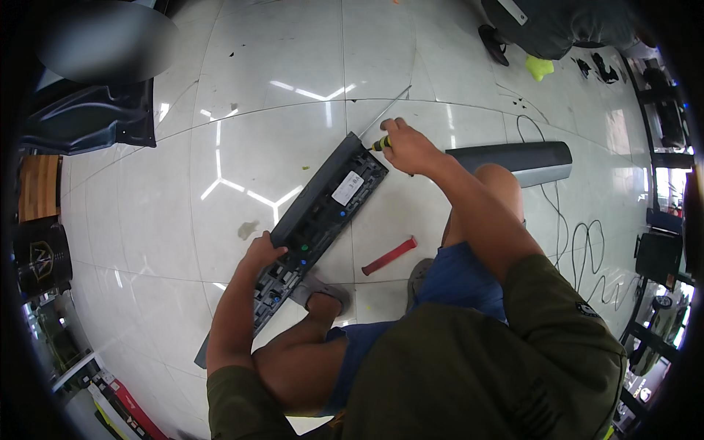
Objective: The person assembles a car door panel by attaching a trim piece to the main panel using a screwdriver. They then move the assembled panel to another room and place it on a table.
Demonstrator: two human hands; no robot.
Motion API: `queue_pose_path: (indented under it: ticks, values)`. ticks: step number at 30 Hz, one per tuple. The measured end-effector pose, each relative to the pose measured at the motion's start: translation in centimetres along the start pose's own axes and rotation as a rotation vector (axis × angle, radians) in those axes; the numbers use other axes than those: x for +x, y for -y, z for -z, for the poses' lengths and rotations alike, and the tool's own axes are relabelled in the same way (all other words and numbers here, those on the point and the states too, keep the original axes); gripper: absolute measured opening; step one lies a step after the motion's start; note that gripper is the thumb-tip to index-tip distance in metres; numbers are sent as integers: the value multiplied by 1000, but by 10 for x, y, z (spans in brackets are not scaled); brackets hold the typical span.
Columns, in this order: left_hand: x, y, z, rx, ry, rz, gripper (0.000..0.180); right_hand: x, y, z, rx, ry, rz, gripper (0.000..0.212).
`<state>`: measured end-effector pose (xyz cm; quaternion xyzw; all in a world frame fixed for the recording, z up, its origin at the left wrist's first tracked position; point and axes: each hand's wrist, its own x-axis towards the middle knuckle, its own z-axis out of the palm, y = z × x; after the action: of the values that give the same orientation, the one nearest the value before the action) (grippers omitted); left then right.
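Note:
A long dark plastic trim panel (295, 213), like a car part, lies slantwise before me. Its ribbed inner side carries a white label and small blue and green clips. My left hand (265, 251) grips the panel's left edge around the middle, thumb on top. At the far end, my right hand (411, 149) is closed round a screwdriver (381, 143) with a yellow-and-black handle, its tip end close to the panel's corner. From that same corner a thin, shiny rod or strip (389, 108) points away to the right; whether it joins the screwdriver I cannot tell.
A red bar-shaped tool (389, 255) lies on the tiled floor between my feet. Beyond my right knee rests a second dark-and-grey panel (544, 163), with a loose cable (576, 242) nearby. Another person (565, 29) is at the far right beside a yellow-green cloth (539, 67). A black car part (110, 117) stands far left.

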<state>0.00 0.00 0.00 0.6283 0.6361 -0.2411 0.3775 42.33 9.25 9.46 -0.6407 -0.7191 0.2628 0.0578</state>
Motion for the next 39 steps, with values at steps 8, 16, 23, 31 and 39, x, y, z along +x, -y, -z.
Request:
queue_pose_path:
  ticks: [8, 16, 23, 31, 39]
  values:
    - [-5, 10, 0, 30, -16, 12, 84, 4, 30, -3, -52, -63, -122, 40]
    - [-6, 6, 1, 53, -32, 12, 79, 4, 41, 0, -142, -28, -35, 32]
    - [-1, 18, -7, 24, -69, -17, 81, 0, 22, 0, -74, -20, 14, 37]
    - [-5, 5, -1, 27, -68, -16, 68, 10, 23, 4, -73, 19, -134, 34]
    - [-10, 0, 4, 52, -85, -31, 64, 14, 31, 3, -50, -6, -201, 31]
